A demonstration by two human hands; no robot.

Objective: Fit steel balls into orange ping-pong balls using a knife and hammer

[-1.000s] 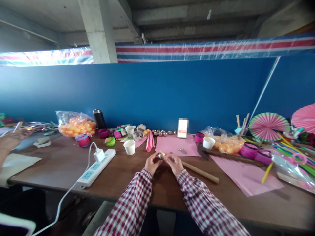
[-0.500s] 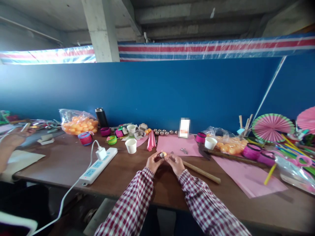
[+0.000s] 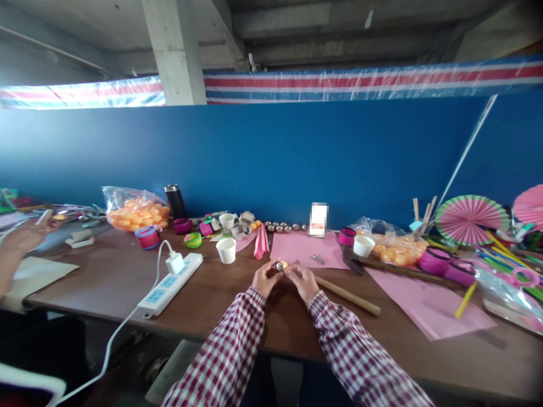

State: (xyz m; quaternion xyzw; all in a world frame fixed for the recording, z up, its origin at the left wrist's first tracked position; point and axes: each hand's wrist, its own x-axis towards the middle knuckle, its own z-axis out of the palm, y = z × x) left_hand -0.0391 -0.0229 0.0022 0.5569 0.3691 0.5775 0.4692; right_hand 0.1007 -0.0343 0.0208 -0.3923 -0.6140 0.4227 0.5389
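Over the brown table, my left hand (image 3: 265, 278) is closed, with thumb and fingers around a small shiny silver ball (image 3: 280, 267). Just behind it and partly hidden shows a small orange ball (image 3: 284, 264), touched by the pinched fingertips of my right hand (image 3: 302, 282). Both hands are close together, their fingertips almost meeting. Beside my right hand lies a wooden-handled tool, its handle (image 3: 350, 295) pointing to the right; its head is mostly hidden behind my fingers. Small silver pieces (image 3: 317, 259) rest on a pink sheet (image 3: 292, 249) beyond my hands.
Several silver balls (image 3: 285, 228) line the back wall. A folded pink paper (image 3: 261, 243), a white paper cup (image 3: 226, 251) and a power strip (image 3: 172, 287) stand left. A hammer (image 3: 354, 264), another cup (image 3: 363, 246) and bagged orange balls (image 3: 399, 250) lie right. A co-worker's hand (image 3: 29, 240) is far left.
My hands keep almost the same pose around the silver and orange balls. At far left, an orange item now shows by the co-worker's fingers.
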